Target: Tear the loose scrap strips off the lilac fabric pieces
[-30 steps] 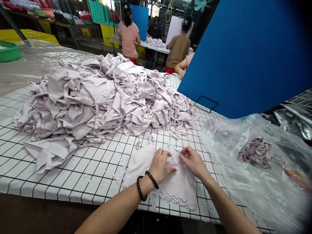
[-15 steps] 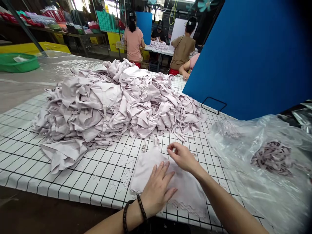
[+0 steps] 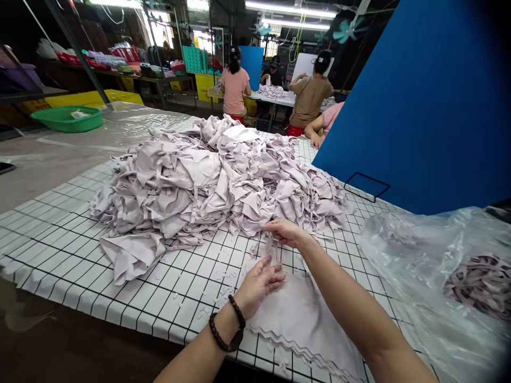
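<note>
A pale lilac garment (image 3: 295, 314) with a wavy lower edge lies flat on the table in front of me. Narrow straps (image 3: 271, 249) run from its far end up to my right hand (image 3: 286, 233). That hand is closed in a pinch at the strap ends, though its fingers partly hide the grip. My left hand (image 3: 260, 282), with a dark beaded bracelet at the wrist, rests palm sideways on the garment's upper left part. Its fingers are stretched and a little apart, just below the straps.
Beyond lies a big heap of similar garments (image 3: 223, 186) on the grid-patterned table (image 3: 64, 234). Fabric scraps dot the cloth. To the right are a clear plastic bag (image 3: 415, 266) and a blue panel (image 3: 423, 106). A green basket (image 3: 67, 119) stands far left; people work behind.
My right hand has moved forward to the straps and closed in a pinch. My left hand has turned from lying flat to palm sideways, nearer the straps. The view has tilted up and left.
</note>
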Available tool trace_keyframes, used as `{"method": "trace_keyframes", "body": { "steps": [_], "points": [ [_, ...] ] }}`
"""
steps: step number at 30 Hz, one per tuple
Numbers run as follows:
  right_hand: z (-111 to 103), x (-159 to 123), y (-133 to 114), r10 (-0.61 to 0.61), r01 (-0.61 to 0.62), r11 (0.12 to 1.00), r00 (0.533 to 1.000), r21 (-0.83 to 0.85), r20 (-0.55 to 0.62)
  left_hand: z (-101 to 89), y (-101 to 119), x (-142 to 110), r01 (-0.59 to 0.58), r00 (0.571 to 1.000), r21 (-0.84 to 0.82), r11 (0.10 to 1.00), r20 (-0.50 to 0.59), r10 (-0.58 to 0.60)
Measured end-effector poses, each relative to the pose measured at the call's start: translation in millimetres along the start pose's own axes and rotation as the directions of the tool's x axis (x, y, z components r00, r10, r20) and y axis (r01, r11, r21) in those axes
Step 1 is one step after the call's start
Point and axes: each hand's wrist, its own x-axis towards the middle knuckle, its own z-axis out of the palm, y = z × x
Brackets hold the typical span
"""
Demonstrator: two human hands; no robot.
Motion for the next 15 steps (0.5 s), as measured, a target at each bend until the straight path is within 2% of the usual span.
{"method": "trace_keyframes", "body": {
  "steps": [4, 7, 9, 12, 15],
  "points": [
    [-13, -16, -10, -0.119, 0.118, 0.973, 0.993, 0.199, -0.007, -2.7, 7, -3, 0.052, 0.998, -0.072, 0.996, 0.049, -0.048],
    [-23, -28, -21, -0.204, 0.22, 0.954, 0.974, 0.205, -0.096, -2.7, 9, -4, 0.068, 0.997, -0.07, 0.995, 0.047, -0.065],
    [-27, -36, -27, -0.258, 0.287, 0.945, 0.949, 0.156, -0.182, -2.1, 9, -4, 0.065, 0.997, -0.073, 0.995, 0.042, -0.063],
    [-20, -50, -29, -0.37, 0.39, 0.921, 0.877, 0.004, -0.306, -1.5, 10, -4, 0.064, 0.998, -0.084, 0.994, 0.027, -0.062],
    [-1, -65, -11, -0.499, 0.431, 0.863, 0.81, -0.265, -0.307, -2.5, 13, -5, 0.096, 0.994, -0.109, 0.989, 0.056, -0.09]
  ]
}}
